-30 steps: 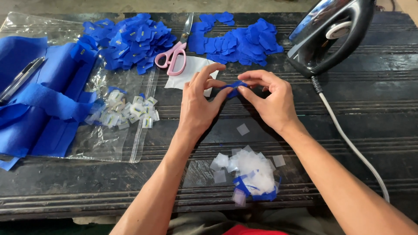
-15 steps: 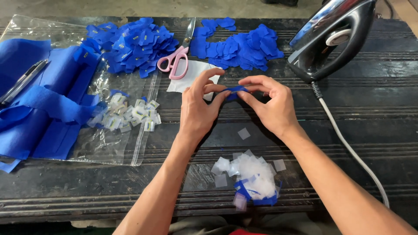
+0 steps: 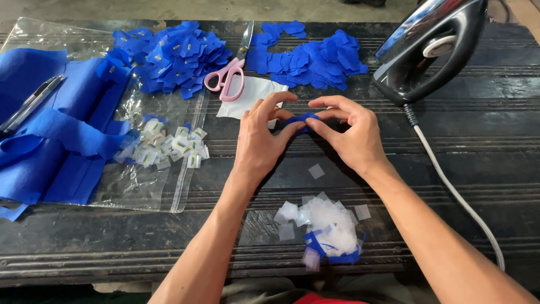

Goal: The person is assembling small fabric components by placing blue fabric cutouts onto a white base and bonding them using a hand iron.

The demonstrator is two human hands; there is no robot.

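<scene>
A small sewing workshop: worn dark bench, iron, scissors, blue felt cutouts, fabric.

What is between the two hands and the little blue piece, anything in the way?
Nothing visible. The left hand and the right hand both pinch the small blue felt piece directly with their fingertips, above the dark table. The pink scissors and the iron lie off to the sides.
</scene>
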